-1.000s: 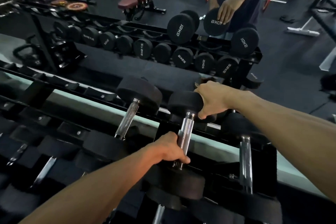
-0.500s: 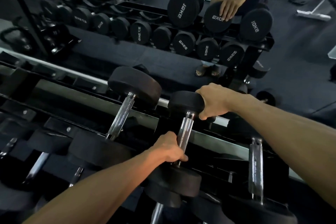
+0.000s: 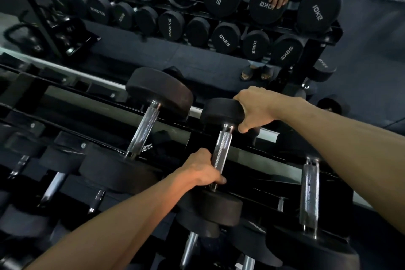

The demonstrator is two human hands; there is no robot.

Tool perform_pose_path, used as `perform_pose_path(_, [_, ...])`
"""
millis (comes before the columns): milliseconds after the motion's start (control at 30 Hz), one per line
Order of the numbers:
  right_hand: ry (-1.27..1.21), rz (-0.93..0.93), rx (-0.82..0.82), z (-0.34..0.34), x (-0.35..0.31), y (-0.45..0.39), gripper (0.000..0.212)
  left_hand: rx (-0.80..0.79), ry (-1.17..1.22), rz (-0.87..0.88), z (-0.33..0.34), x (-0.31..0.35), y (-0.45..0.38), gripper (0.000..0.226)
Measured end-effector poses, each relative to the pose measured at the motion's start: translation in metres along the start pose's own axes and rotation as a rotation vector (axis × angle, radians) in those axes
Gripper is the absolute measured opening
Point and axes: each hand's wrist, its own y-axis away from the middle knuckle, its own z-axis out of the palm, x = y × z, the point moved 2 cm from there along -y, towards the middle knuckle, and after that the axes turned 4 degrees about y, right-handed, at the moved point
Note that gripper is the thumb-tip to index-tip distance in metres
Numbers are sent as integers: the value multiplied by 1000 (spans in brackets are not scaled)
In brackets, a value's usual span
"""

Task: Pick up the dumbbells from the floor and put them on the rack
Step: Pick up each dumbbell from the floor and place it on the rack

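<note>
Currently the dumbbell [image 3: 222, 151] lies across the top tier of the rack [image 3: 245, 151], its far head against the rear rail and its near head over the front rail. Left hand [image 3: 205, 171]: grip clenched around the lower part of the chrome handle, just above the near head. Right hand [image 3: 255, 108]: grip curled over the far head, thumb tucked beneath its edge. Whether both heads are fully seated in their cradles cannot be told, because the hands and the heads themselves hide the contact points. Principal hazard: releasing either grip before both heads are seated would likely let the dumbbell roll or slide forward off the front rail toward the lower tier and the feet. Second hazard: the right thumb sits between the far head and the rear rail, so lowering the head further could pinch it; withdraw the thumb before letting the weight settle. Third hazard: a larger dumbbell [image 3: 143, 136] rests just beside on the left and another dumbbell [image 3: 309, 195] stands near on the right; a sideways shift could knock the heads together and trap the left knuckles. A mirror [image 3: 197, 50] behind the rack shows the same arrangement, so the far head should not be pushed beyond the rear rail
</note>
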Motion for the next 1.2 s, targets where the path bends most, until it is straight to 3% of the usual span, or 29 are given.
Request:
perform_pose_path(600, [-40, 22, 78, 11, 7, 6, 37, -16, 7, 25, 1, 3, 3, 58])
perform_pose_path(867, [-40, 51, 37, 9, 7, 9, 35, -23, -25, 26, -1, 4, 0, 64])
perform_pose_path(1200, [-43, 81, 106, 10, 1, 21, 43, 51, -67, 125, 1, 4, 7, 51])
